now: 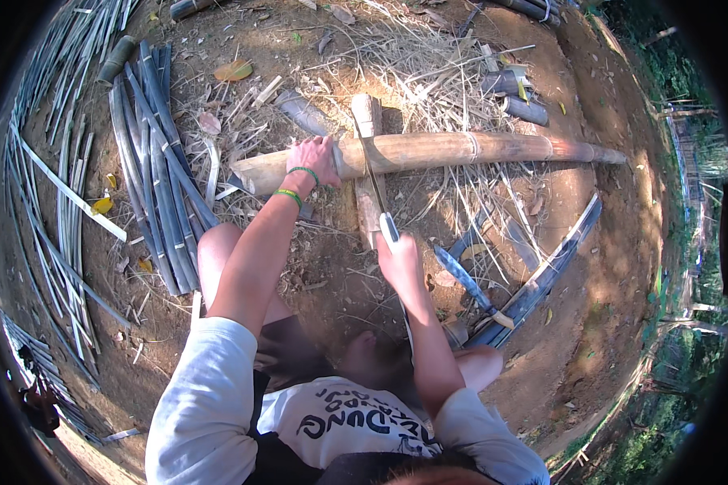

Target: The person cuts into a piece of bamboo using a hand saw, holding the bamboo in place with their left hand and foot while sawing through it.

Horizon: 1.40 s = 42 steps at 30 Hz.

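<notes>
A thick tan bamboo pole [429, 150] lies crosswise in front of me, resting over a short log [366, 115] set on the ground. My left hand [312, 159], with green bands at the wrist, grips the pole near its cut left end. In my right hand [400, 257] is the pale handle of a handsaw [370, 166]. Its long thin blade crosses the pole just right of my left hand, over the log. Whether the teeth have cut into the bamboo, I cannot tell.
A machete-like knife [467, 279] lies right of my right hand, beside dark split bamboo [542, 279]. Left of my knee are stacked dark bamboo strips [160, 174], with pale thin slats [69, 234] beyond. Shavings [425, 69] and short bamboo pieces [524, 110] lie behind the pole.
</notes>
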Each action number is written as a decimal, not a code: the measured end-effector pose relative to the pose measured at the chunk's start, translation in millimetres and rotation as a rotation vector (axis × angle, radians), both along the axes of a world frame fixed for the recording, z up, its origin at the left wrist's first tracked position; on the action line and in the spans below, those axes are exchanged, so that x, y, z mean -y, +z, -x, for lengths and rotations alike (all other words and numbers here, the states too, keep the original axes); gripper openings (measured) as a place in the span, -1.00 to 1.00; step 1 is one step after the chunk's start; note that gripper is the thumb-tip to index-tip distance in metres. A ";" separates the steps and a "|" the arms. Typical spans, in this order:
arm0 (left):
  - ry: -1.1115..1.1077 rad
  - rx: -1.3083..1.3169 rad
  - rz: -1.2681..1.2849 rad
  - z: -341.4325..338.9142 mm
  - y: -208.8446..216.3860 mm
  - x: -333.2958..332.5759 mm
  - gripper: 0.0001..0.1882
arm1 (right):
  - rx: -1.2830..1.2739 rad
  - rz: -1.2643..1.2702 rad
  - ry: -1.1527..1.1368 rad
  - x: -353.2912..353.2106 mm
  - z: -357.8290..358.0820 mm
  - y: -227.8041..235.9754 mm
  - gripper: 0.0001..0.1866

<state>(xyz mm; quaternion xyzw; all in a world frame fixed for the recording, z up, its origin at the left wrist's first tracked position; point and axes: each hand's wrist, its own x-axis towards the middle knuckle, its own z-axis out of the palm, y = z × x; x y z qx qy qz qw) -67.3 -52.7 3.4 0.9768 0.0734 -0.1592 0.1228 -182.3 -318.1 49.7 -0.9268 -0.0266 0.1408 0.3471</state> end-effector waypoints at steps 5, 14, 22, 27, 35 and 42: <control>-0.023 0.092 -0.032 0.2 -3.2 2.3 0.11 | -0.027 0.014 -0.022 17.1 25.3 15.3 -0.53; -0.010 -0.072 0.038 -14.2 10.8 -12.3 0.11 | 0.043 -0.060 -0.023 27.3 39.1 -4.5 -0.57; -0.033 0.026 0.062 -27.7 21.5 7.3 0.00 | 0.067 -0.019 -0.005 -47.2 -92.2 -28.2 -0.57; -0.055 -0.049 0.053 -20.7 12.0 -12.3 0.00 | -0.035 -0.001 -0.080 13.0 27.3 22.0 -0.59; -0.068 -0.111 0.081 -35.0 18.7 -2.9 0.09 | 0.002 0.026 -0.003 -55.6 -102.4 -39.0 -0.58; -0.046 -0.070 0.035 -6.3 12.1 2.3 0.06 | -0.002 -0.006 0.033 -45.5 -78.4 -33.6 -0.60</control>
